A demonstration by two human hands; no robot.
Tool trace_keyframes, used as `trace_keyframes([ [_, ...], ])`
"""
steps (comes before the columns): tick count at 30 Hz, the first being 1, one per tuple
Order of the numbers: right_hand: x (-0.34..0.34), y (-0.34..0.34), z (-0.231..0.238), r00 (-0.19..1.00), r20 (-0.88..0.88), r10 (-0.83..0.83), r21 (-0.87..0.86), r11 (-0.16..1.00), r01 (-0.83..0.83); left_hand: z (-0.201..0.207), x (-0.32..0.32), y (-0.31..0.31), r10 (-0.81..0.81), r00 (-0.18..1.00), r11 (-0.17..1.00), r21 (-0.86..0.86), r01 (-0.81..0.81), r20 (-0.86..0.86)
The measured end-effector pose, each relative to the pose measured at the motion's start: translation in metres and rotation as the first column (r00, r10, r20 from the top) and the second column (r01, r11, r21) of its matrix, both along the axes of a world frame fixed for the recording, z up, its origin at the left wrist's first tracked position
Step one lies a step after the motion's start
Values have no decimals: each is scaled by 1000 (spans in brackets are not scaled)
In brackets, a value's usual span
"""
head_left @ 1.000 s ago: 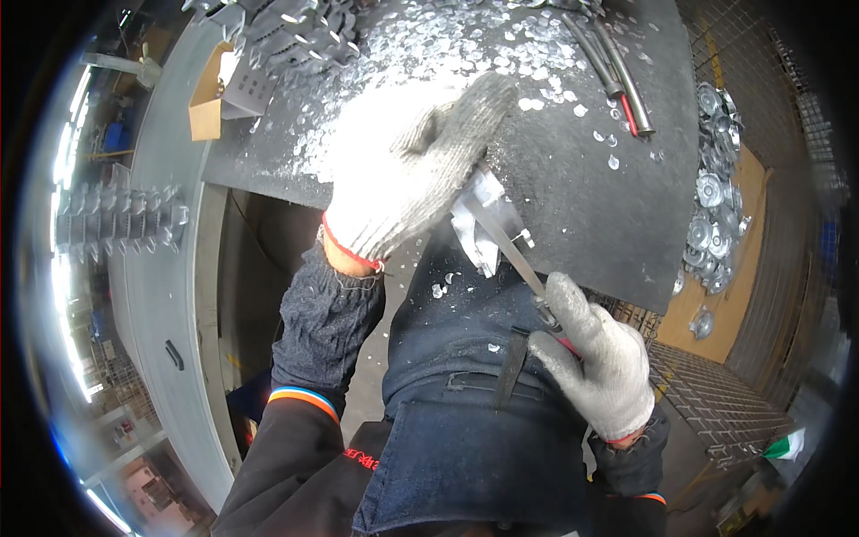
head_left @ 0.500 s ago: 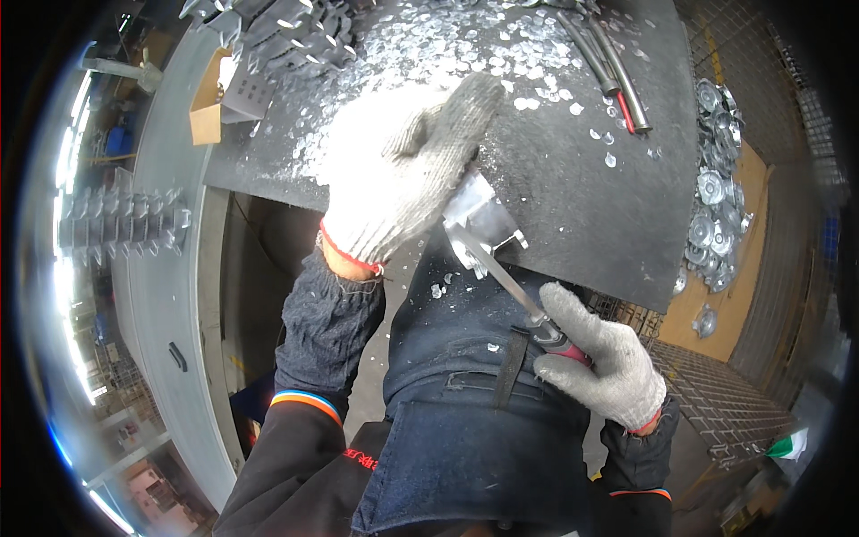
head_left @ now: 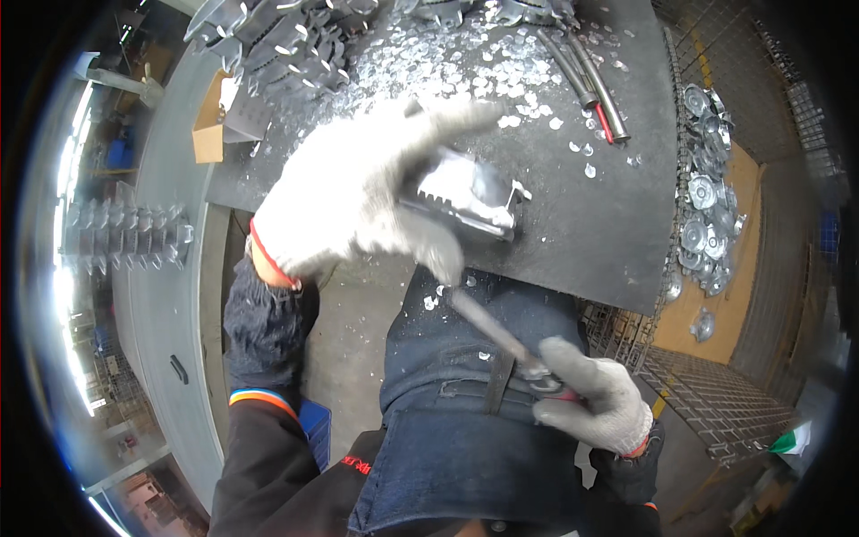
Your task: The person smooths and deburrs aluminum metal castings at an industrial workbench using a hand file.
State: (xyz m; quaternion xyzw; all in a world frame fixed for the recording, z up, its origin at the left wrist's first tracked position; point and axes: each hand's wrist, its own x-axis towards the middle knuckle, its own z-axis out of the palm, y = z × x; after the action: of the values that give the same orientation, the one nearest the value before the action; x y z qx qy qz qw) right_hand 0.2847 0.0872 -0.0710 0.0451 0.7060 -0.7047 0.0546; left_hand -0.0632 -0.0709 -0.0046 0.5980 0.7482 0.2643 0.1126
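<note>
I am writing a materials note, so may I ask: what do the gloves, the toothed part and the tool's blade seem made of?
Gloves: probably knitted yarn, matte; the surface looks soft and fuzzy.
Toothed part: apparently metal, shiny, with bright reflections.
Blade: perhaps steel, dull grey; blur leaves its finish uncertain.

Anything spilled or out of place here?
Yes: small silvery flakes are strewn loose across the dark worktop, with a few on the person's trousers; likely scrap. At right, one round metal part lies apart from the heap. No damage stands out.
</note>
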Motion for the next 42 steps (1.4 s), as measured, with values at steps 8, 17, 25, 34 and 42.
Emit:
trace_keyframes([
  [8, 27, -5, -17, 951, -28, -309, -242, 925, 294, 16, 60, 13, 22, 768, 996, -53, -73, -640],
  [17, 27, -21, -11, 961, 32, -275, -455, 852, 259, -13, 52, 0, 380, 907, 918, 197, -345, -182],
  [25, -8, -21, 6, 989, 133, -68, -171, 981, 91, -38, 75, -3, 548, 836, 831, 123, -542, -20],
  [34, -28, -27, 12, 988, 143, -63, -75, 994, 74, -55, 75, -12, 520, 838, 815, 198, -544, 165],
  [42, -32, -27, 8, 996, -22, -86, 52, 995, 87, -42, 83, -10, 565, 821, 812, 125, -571, 80],
])
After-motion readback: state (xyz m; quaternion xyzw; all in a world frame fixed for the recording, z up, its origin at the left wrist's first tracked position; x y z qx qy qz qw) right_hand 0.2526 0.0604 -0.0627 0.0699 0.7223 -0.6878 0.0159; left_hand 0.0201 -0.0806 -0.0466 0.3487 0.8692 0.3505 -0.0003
